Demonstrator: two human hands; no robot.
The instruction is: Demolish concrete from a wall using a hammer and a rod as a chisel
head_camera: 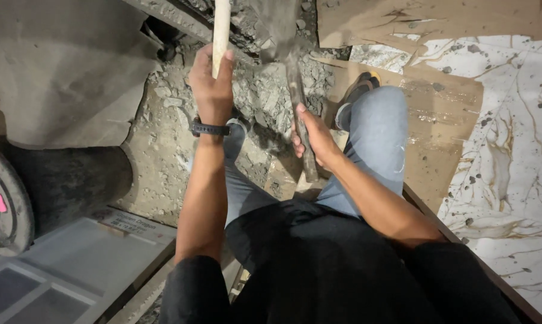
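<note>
You stand over a patch of broken floor point(265, 102), grey rubble and dusty chunks of concrete. Take that rubble as your landmark. To its right, flattened brown cardboard sheets point(439, 120) lie over white marble-patterned tiles point(511, 156) veined in gold and speckled with dirt. To its left rises a rough grey concrete wall point(61, 66), and below that lies a dark round pipe-like cylinder point(67, 180) with a ringed end. Nearer you than the rubble, at lower left, sits a pale flat panel point(73, 270), possibly a boxed fitting; the view is too oblique to tell. Light is dim and warm.
</note>
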